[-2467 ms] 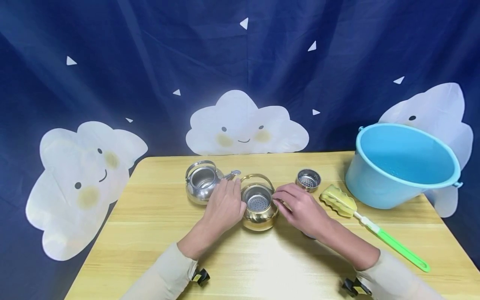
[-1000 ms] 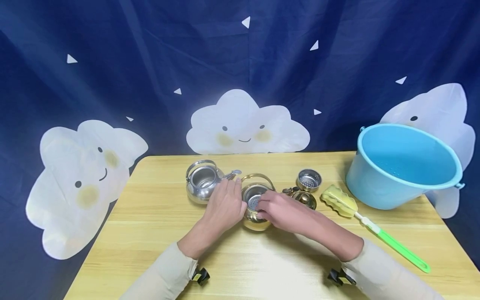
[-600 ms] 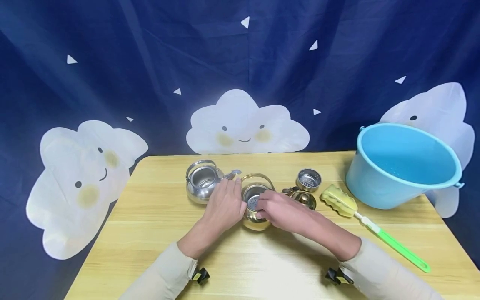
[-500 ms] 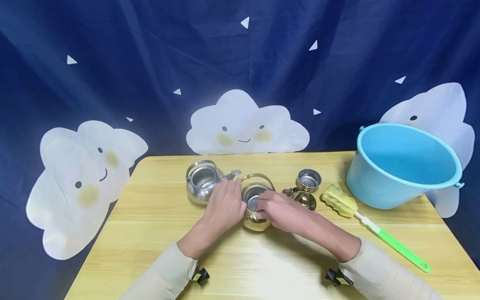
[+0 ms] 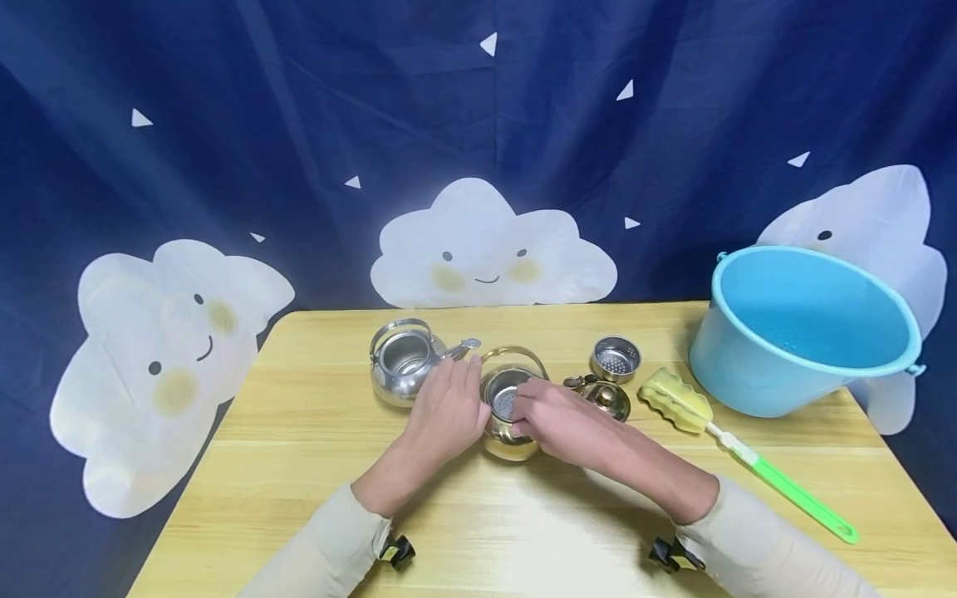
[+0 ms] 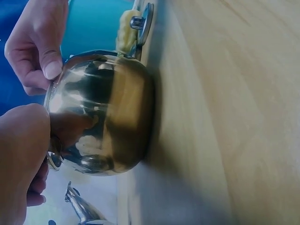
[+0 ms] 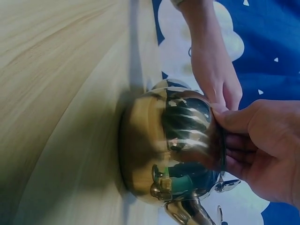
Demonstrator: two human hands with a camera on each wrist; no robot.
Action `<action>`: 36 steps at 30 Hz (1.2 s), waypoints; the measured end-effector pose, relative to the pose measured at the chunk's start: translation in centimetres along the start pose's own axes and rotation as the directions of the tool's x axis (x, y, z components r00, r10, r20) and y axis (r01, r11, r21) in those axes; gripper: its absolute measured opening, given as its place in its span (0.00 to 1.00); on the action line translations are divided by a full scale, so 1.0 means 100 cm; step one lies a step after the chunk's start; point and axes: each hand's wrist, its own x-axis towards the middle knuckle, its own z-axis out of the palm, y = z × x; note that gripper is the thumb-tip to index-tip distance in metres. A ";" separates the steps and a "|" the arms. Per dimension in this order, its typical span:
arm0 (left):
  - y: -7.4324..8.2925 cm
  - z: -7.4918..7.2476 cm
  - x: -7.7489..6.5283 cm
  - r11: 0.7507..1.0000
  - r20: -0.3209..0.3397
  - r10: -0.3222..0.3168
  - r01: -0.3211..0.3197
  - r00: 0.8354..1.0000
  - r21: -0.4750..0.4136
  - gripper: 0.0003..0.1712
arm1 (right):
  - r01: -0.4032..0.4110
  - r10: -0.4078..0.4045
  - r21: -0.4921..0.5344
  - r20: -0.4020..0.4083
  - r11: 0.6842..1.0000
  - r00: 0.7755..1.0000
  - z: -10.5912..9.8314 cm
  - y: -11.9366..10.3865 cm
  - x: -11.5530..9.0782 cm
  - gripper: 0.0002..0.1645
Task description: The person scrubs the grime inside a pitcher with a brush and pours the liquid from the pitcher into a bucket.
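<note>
R hand fingers pinch gold pot at rim, strainer inside, upright on table. L hand grip hidden, can't tell; if loose, uneven R pull could tip it.

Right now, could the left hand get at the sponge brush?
Probably not directly: the left hand is at the gold kettle, and the right hand and gold lid lie between that hand and the sponge brush.

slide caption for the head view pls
Left hand and right hand at a lidless gold kettle, an open silver kettle alongside and a blue bucket farther right.
</note>
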 end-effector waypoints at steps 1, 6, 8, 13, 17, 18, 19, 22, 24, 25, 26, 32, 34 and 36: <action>0.000 0.000 0.000 1.000 -0.004 0.002 -0.002 1.000 0.001 0.32 | -0.003 0.003 0.001 -0.004 1.000 1.000 0.000 0.000 0.000 0.07; 0.000 0.001 -0.001 1.000 -0.013 0.009 -0.009 1.000 0.013 0.32 | -0.016 0.016 0.003 -0.016 1.000 1.000 -0.002 -0.001 0.000 0.09; 0.000 0.001 -0.001 1.000 -0.011 0.012 -0.012 1.000 0.020 0.32 | -0.021 0.021 0.003 -0.014 1.000 1.000 -0.002 -0.001 0.000 0.09; -0.001 0.001 -0.002 0.999 0.016 0.013 -0.014 1.000 0.031 0.32 | -0.004 0.003 -0.028 -0.031 1.000 1.000 0.000 -0.002 0.001 0.09; -0.002 0.001 -0.002 1.000 0.024 0.014 -0.015 1.000 0.019 0.33 | 0.045 -0.053 -0.100 -0.076 0.994 0.996 0.001 -0.004 0.001 0.07; -0.002 0.001 -0.002 1.000 0.019 0.014 -0.014 1.000 0.012 0.33 | 0.053 -0.063 -0.119 -0.088 0.992 0.994 0.001 -0.004 0.001 0.06; -0.002 0.001 -0.001 1.000 0.012 0.014 -0.014 1.000 0.002 0.32 | 0.058 -0.072 -0.139 -0.098 0.989 0.993 0.001 -0.004 0.001 0.06; -0.002 0.002 -0.001 1.000 -0.015 0.011 -0.011 1.000 -0.025 0.32 | 0.076 -0.104 -0.203 -0.131 0.976 0.986 0.003 -0.004 0.001 0.06; -0.002 0.002 0.000 0.999 -0.024 0.008 -0.009 1.000 -0.035 0.32 | 0.086 -0.125 -0.242 -0.152 0.966 0.980 0.005 -0.004 0.001 0.06; -0.002 0.002 0.000 0.999 -0.026 0.007 -0.008 1.000 -0.038 0.32 | 0.093 -0.139 -0.260 -0.162 0.961 0.977 0.006 -0.004 0.001 0.07; -0.002 0.001 0.000 0.999 -0.028 0.006 -0.008 1.000 -0.041 0.32 | 0.100 -0.152 -0.277 -0.173 0.956 0.973 0.007 -0.003 0.001 0.07; -0.003 0.000 0.000 0.998 -0.017 0.002 -0.003 1.000 -0.059 0.32 | 0.108 -0.187 -0.342 -0.207 0.933 0.960 0.009 -0.004 0.001 0.09; -0.003 0.001 0.000 0.998 -0.013 0.003 -0.004 1.000 -0.062 0.32 | 0.103 -0.184 -0.349 -0.208 0.932 0.961 0.009 -0.005 0.001 0.09; -0.004 0.001 0.000 0.998 -0.014 0.004 -0.005 1.000 -0.066 0.32 | 0.101 -0.183 -0.351 -0.206 0.931 0.961 0.008 -0.005 0.001 0.09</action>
